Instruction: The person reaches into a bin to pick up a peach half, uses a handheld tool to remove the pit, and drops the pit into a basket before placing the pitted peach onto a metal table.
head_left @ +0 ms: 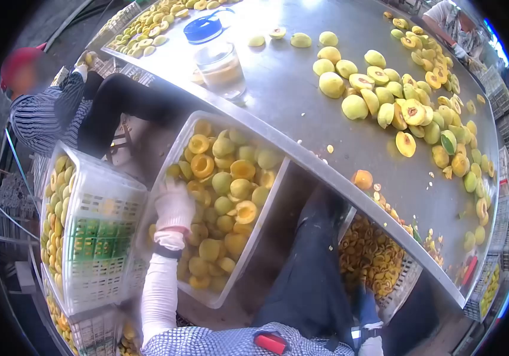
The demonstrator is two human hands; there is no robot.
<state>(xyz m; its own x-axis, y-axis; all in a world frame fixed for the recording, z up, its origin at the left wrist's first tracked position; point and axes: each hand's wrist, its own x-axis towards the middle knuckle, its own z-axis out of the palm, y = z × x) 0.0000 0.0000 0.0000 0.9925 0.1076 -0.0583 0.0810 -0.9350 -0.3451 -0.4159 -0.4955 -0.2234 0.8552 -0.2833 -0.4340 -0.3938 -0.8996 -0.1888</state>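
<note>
My left hand (pixel 173 206), in a pale knit glove with a dark band at the wrist, is over the left side of a white crate (pixel 254 242) full of halved yellow stone fruit (pixel 223 186). Its fingers are blurred among the fruit, and I cannot tell whether they hold a piece. Many halves lie cut side up with a hollow. Low at the right, my right hand (pixel 368 304), blue-covered with a pale cuff, reaches to a basket (pixel 401 283) of brown-yellow scraps (pixel 370 252). Its fingers are hidden there.
A metal table (pixel 290 89) carries a long heap of fruit halves (pixel 414 113), a blue-lidded jug (pixel 219 62) and a red-handled tool (pixel 469 270). Filled white crates (pixel 103 237) are stacked at my left. One person (pixel 49 118) sits beyond them; another (pixel 450 24) works across the table.
</note>
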